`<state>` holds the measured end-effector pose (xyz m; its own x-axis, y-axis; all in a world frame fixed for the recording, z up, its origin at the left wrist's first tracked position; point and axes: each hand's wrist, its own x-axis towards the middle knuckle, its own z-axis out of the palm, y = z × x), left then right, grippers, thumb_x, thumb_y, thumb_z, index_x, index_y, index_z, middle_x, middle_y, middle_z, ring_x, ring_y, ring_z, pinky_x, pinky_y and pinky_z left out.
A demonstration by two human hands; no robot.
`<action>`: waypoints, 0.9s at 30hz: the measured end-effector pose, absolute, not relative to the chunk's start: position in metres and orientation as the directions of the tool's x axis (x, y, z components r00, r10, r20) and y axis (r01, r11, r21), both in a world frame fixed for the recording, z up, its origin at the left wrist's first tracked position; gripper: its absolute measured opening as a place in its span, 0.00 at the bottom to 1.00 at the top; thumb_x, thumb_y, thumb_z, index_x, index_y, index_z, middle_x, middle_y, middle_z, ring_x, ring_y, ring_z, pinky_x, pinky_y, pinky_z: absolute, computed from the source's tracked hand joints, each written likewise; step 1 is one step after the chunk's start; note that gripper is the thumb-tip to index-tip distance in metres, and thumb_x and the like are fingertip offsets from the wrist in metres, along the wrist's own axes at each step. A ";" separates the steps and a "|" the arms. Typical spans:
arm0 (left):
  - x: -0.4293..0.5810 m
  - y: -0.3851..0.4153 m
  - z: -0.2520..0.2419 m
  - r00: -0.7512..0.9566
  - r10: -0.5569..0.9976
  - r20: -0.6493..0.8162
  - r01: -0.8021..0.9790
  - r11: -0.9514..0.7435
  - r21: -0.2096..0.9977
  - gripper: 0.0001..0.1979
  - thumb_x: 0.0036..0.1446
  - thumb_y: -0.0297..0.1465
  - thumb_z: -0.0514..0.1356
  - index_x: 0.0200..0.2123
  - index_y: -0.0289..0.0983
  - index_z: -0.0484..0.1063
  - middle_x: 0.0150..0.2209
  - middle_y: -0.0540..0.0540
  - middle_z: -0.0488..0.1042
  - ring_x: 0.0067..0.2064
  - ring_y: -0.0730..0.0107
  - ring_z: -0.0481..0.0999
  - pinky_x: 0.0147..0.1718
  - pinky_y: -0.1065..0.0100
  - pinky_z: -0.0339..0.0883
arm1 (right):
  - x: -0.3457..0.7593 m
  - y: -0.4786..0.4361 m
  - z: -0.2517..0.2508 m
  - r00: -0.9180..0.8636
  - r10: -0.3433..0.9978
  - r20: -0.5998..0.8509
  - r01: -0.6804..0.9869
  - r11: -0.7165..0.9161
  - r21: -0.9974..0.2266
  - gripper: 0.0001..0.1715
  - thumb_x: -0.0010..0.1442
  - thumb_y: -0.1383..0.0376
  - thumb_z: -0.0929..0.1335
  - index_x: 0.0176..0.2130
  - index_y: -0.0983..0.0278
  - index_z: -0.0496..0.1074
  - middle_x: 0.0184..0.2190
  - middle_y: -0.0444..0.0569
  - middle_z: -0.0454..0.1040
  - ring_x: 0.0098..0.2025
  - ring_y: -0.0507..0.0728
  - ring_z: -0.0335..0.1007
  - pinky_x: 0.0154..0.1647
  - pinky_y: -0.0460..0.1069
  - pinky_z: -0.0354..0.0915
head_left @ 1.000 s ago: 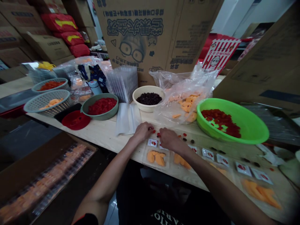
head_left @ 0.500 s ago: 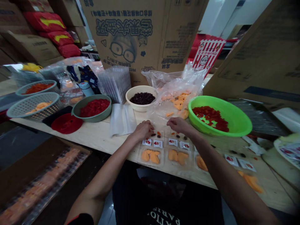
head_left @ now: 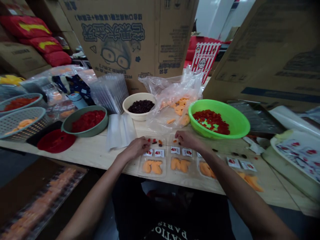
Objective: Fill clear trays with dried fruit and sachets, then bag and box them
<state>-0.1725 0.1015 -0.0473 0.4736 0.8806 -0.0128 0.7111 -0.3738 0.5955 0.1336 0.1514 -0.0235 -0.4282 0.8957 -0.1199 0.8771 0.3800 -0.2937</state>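
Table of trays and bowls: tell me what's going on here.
A person is working with bare hands at a wooden table. The left hand and right hand sit just beyond a row of clear plastic trays holding orange fruit slices and small red-printed sachets. Small red and dark pieces lie between the hands. Whether either hand grips anything can't be told. Behind them stand a green basin of red pieces and a cream bowl of dark pieces.
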 end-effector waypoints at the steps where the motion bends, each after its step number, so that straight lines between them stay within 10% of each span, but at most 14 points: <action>1: -0.172 0.100 -0.049 0.458 0.889 -0.013 0.721 -0.363 0.590 0.05 0.57 0.29 0.60 0.31 0.38 0.77 0.32 0.49 0.74 0.31 0.72 0.72 0.32 0.72 0.62 | 0.130 0.149 -0.028 -0.440 0.884 -0.157 0.882 0.392 -0.262 0.18 0.60 0.74 0.62 0.44 0.67 0.77 0.41 0.55 0.80 0.40 0.56 0.74 0.39 0.46 0.61; 9: -0.160 0.110 -0.056 0.149 0.987 0.063 0.714 -0.151 0.684 0.07 0.55 0.26 0.60 0.35 0.35 0.78 0.33 0.48 0.78 0.33 0.71 0.75 0.35 0.72 0.66 | 0.131 0.150 -0.040 -0.402 0.904 -0.147 0.892 0.351 -0.284 0.16 0.61 0.71 0.62 0.38 0.66 0.79 0.37 0.53 0.81 0.37 0.56 0.74 0.37 0.46 0.61; 16: -0.144 0.120 -0.055 0.282 0.949 0.143 0.789 -0.314 0.528 0.11 0.59 0.26 0.57 0.38 0.38 0.81 0.36 0.45 0.76 0.38 0.68 0.75 0.41 0.70 0.68 | 0.153 0.163 -0.033 -0.344 0.930 -0.129 0.787 0.210 -0.580 0.17 0.59 0.69 0.62 0.42 0.67 0.78 0.29 0.47 0.78 0.27 0.52 0.68 0.27 0.44 0.61; 27: -0.132 0.121 -0.054 0.392 0.920 0.023 0.806 -0.356 0.473 0.10 0.51 0.22 0.59 0.34 0.38 0.80 0.36 0.46 0.73 0.33 0.70 0.74 0.35 0.70 0.65 | 0.138 0.157 -0.032 -0.372 0.923 -0.100 0.834 0.285 -0.472 0.19 0.59 0.74 0.62 0.44 0.67 0.77 0.37 0.51 0.80 0.37 0.54 0.73 0.40 0.45 0.64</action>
<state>-0.1325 0.1211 -0.0537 0.3924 0.9195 0.0233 0.8059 -0.3559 0.4731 0.1381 0.1568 -0.0323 -0.3718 0.9229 -0.0999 0.8345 0.2852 -0.4715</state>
